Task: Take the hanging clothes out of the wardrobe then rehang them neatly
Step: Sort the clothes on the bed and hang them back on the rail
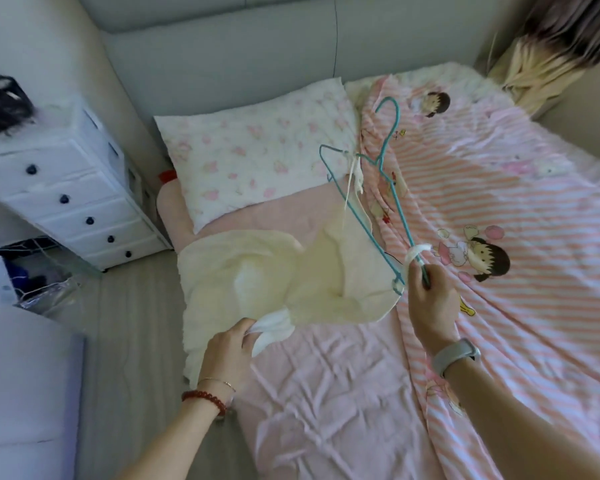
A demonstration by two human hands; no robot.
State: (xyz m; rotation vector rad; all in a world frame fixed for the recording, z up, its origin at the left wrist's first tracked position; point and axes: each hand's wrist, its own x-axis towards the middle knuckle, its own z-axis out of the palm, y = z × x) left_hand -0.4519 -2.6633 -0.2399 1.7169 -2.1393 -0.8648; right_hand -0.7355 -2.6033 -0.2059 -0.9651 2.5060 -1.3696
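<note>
L hand (227,344) pinching white hem of cream garment (281,282), held above pink bed's (326,393) left edge, straps on teal hanger (368,216); R hand (428,296) gripping hanger's end, over striped quilt (520,220); pillow (253,157) beyond, white drawers (66,188) left across floor strip (132,341)

We see a cream garment (291,271) bunched at our left grip, and a teal hanger (378,188) running up from our right grip. Beneath both grips lies a plain pale pink sheet (326,393); right of the right grip spreads a pink-and-white striped quilt (516,209) printed with cartoon children. Beyond the hanger sits a white pillow (250,154) with pink flowers.
</note>
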